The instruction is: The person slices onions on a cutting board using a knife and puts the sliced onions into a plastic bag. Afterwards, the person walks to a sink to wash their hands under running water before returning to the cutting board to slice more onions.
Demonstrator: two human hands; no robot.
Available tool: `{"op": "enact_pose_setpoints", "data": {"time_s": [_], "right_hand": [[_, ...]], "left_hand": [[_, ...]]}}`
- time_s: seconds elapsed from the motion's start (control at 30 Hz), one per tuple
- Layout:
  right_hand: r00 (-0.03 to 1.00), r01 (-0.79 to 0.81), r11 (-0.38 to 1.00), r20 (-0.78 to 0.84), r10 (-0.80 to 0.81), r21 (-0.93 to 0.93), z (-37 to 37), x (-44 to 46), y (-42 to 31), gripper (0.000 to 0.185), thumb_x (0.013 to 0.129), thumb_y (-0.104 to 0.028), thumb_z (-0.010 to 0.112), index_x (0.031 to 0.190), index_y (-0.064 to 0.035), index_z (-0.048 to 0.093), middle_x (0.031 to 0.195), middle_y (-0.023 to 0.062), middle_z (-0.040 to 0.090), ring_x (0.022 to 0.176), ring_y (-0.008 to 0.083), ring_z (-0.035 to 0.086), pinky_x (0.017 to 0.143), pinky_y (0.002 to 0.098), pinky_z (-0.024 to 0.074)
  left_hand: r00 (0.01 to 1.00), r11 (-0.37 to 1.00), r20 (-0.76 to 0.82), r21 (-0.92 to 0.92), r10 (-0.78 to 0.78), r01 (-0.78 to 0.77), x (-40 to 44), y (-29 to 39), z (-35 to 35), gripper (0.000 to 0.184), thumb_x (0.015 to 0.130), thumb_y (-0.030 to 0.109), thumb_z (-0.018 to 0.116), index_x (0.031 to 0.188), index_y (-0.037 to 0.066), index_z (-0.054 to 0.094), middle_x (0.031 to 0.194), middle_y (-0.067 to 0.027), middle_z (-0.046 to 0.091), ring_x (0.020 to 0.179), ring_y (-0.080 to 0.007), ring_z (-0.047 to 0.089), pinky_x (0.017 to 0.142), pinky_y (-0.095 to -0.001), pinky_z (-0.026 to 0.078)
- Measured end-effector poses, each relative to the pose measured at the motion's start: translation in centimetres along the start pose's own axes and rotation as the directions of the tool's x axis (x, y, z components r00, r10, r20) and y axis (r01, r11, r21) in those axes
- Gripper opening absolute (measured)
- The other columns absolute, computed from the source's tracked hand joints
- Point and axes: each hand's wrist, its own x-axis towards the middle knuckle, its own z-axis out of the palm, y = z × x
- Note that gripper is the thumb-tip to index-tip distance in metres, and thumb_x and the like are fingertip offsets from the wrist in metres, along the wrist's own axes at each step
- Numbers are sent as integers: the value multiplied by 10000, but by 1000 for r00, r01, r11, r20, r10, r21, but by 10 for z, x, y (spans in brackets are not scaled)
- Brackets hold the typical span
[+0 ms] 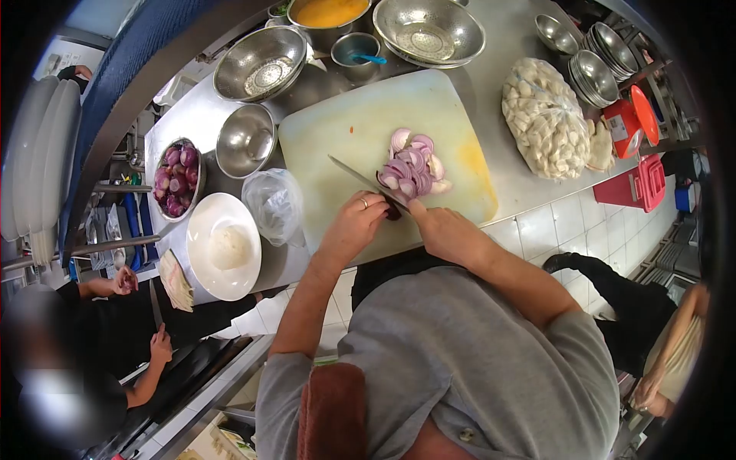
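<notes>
My right hand (448, 232) grips a kitchen knife (354, 174) by its handle, which the fingers cover. The blade slants up and left across the cutting board (337, 126). My left hand (357, 220), with a ring on one finger, has its fingertips closed on a dark red onion piece (392, 211) close beside the blade. Part of that piece is hidden by the knife and fingers. Just beyond the blade lies a loose pile of sliced red onion (412, 169) on the board.
To the left stand a bowl of red onions (176, 180), a white bowl (201, 253), a plastic bag (274, 203) and a steel bowl (245, 142). Colanders (261, 65) line the back. A bulging bag (543, 119) sits right. Another person's knife hand (161, 345) is at lower left.
</notes>
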Motion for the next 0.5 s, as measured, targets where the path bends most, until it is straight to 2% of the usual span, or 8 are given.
{"op": "enact_pose_setpoints", "data": {"time_s": [0.07, 0.13, 0.17, 0.27, 0.33, 0.37, 0.43, 0.5], "right_hand": [[1000, 3, 1000, -22, -3, -20, -7, -1, -6, 327, 794, 48, 527, 1109, 14, 443, 830, 275, 648, 817, 474, 647, 760, 551, 504], [992, -81, 997, 103, 79, 10, -29, -17, -19, 324, 799, 46, 524, 1111, 10, 445, 827, 266, 650, 813, 471, 647, 759, 551, 503], [991, -84, 996, 108, 82, 12, -23, -15, -14, 324, 799, 46, 524, 1111, 10, 445, 827, 266, 650, 813, 471, 647, 759, 551, 503], [999, -38, 999, 36, 37, 27, 1, -3, 2, 316, 803, 45, 525, 1106, 15, 442, 825, 265, 650, 809, 472, 646, 753, 555, 502], [999, 16, 999, -28, -17, -29, 3, 5, 1, 307, 805, 41, 529, 1098, 14, 441, 818, 262, 648, 805, 472, 646, 746, 552, 505], [999, 11, 1000, -34, -12, -25, -1, 0, -3, 307, 805, 41, 529, 1098, 14, 441, 818, 262, 648, 805, 472, 646, 746, 552, 505], [996, -54, 998, 69, 52, 27, -24, -11, -17, 282, 810, 34, 535, 1075, 6, 443, 810, 257, 646, 803, 462, 651, 741, 540, 511], [999, -24, 999, 31, 24, 28, -5, -9, -5, 255, 832, 34, 524, 1072, 12, 443, 783, 253, 640, 778, 459, 647, 722, 541, 506]], "left_hand": [[1000, 1000, -5, 1, 7, -7, 1, -1, -1, 180, 796, -8, 720, 974, -2, 693, 1000, -105, 691, 960, -294, 639, 861, -385, 532], [1000, 1000, -18, 9, 7, -7, 2, -2, 0, 183, 793, -11, 723, 973, -5, 693, 1003, -103, 692, 955, -292, 645, 849, -384, 536], [1000, 1000, -16, 6, 3, -3, 1, -3, 1, 183, 793, -11, 723, 973, -5, 693, 1003, -103, 692, 955, -292, 645, 849, -384, 536], [998, 999, -39, 1, 39, -39, 1, -3, 0, 178, 793, -8, 728, 969, -4, 696, 1004, -100, 694, 953, -289, 651, 845, -380, 539], [999, 1000, -24, 7, 21, -21, 1, 0, -3, 160, 793, 1, 737, 948, -1, 701, 996, -98, 695, 959, -286, 654, 851, -377, 538], [1000, 1000, -17, 7, 26, -26, 0, -1, -2, 160, 793, 1, 737, 948, -1, 701, 996, -98, 695, 959, -286, 654, 851, -377, 538], [999, 1000, -45, 3, 0, 1, -1, -4, 2, 150, 794, 2, 738, 940, 4, 708, 995, -96, 698, 964, -284, 655, 854, -375, 539], [999, 1000, -44, 14, 5, -4, -3, -3, 2, 154, 793, 3, 739, 945, 6, 711, 994, -94, 701, 963, -282, 657, 854, -374, 539]]}}
